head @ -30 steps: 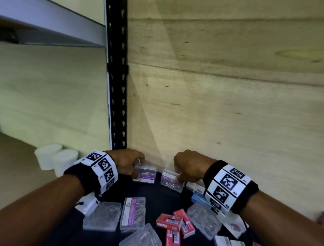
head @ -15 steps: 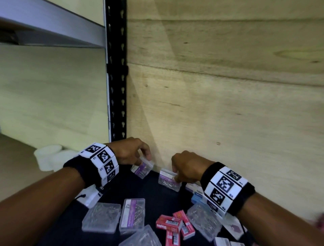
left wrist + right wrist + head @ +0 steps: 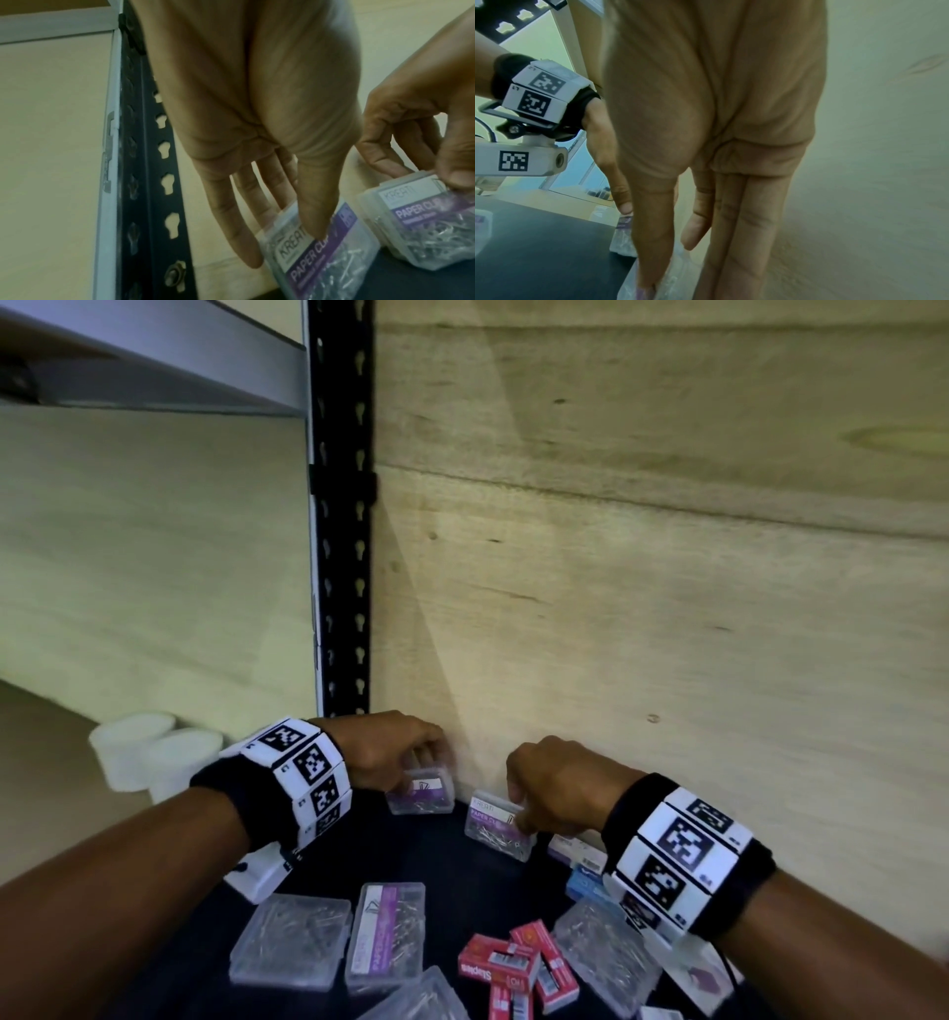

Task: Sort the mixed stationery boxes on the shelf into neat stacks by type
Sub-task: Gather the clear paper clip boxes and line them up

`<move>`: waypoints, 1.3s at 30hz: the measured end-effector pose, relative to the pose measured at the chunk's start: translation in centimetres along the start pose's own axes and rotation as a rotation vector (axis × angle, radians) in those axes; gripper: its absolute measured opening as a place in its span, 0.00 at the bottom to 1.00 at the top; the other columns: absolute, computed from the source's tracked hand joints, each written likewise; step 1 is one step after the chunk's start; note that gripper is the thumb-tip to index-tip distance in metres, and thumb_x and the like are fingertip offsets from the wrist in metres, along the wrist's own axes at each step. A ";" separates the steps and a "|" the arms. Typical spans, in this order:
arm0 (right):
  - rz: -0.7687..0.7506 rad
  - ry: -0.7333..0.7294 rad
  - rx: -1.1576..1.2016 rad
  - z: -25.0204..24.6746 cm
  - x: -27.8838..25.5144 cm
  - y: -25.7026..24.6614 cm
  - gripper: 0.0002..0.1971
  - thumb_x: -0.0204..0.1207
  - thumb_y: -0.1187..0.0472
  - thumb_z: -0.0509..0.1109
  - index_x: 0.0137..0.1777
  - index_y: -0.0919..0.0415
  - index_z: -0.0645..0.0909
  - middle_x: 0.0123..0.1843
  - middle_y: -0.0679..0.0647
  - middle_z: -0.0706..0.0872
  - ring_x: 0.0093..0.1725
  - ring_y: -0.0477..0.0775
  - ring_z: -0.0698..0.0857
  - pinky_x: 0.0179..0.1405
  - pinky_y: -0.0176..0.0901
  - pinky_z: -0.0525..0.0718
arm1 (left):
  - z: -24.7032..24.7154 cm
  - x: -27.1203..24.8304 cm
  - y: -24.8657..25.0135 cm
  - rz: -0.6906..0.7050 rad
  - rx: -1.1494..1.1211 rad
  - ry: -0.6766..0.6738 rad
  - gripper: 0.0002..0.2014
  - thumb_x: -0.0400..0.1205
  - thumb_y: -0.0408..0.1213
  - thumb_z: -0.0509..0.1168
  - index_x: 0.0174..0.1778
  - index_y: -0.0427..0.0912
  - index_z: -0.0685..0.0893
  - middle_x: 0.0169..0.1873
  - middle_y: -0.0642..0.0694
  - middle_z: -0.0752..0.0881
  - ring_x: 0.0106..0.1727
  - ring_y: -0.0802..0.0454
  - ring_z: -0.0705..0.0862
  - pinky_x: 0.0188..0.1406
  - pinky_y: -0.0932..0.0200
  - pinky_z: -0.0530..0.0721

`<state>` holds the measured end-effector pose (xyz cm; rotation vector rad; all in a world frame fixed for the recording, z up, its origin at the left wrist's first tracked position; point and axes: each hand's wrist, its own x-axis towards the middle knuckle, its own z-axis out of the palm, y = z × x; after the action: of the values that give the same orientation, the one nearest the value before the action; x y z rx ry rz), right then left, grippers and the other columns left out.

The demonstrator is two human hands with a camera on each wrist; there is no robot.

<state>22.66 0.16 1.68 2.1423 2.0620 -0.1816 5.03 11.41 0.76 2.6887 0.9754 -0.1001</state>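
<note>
Back edge of dark shelf (image 3: 287, 983), hard against plywood back wall (image 3: 642, 608).

Left hand (image 3: 382, 752): thumb and fingers pinched on clear paper-clip box with purple label (image 3: 421, 791), at back-left corner beside black slotted upright (image 3: 341, 531). Silver clips visible inside.

Right hand (image 3: 554, 791): thumb and fingers clamped on second paper-clip box (image 3: 495, 824), same purple label, just right of the first; a narrow gap between the two, both near the wall.

Nearer front: flat clear box of pins (image 3: 292, 940), purple-label clear box (image 3: 387, 934) touching its right side, red staples boxes (image 3: 513, 963) heaped together, another clear box (image 3: 606, 955) right of them, blue box (image 3: 585, 888) partly hidden by right wrist.

Bare dark shelf strip between the held boxes and the front clutter. White cups (image 3: 149, 752) on neighbouring bay, left of upright.
</note>
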 end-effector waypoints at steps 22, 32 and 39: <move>-0.187 0.038 0.007 -0.5 -2.5 -3.7 0.25 0.78 0.44 0.72 0.71 0.53 0.76 0.67 0.55 0.80 0.62 0.57 0.81 0.57 0.48 0.81 | -0.5 -5.7 -0.7 -0.156 -0.113 -0.098 0.19 0.76 0.43 0.76 0.62 0.49 0.83 0.54 0.53 0.86 0.53 0.58 0.84 0.54 0.66 0.81; -0.280 -0.259 0.042 0.6 -4.5 -9.6 0.34 0.71 0.47 0.79 0.75 0.54 0.73 0.70 0.52 0.82 0.65 0.57 0.81 0.66 0.53 0.81 | 1.9 -12.4 -0.5 -0.271 -0.104 -0.298 0.33 0.67 0.45 0.82 0.68 0.52 0.79 0.59 0.56 0.82 0.53 0.59 0.81 0.59 0.61 0.82; -0.208 -0.202 0.108 0.9 -4.5 -8.9 0.37 0.66 0.46 0.83 0.74 0.53 0.74 0.70 0.54 0.82 0.65 0.59 0.82 0.63 0.48 0.78 | 3.1 -13.2 0.0 -0.223 -0.065 -0.156 0.27 0.70 0.46 0.79 0.64 0.53 0.77 0.57 0.57 0.83 0.53 0.57 0.82 0.55 0.59 0.82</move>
<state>13.57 -4.15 1.43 1.8713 2.1947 -0.5243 -5.04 2.39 -0.09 2.4625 1.2023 -0.3121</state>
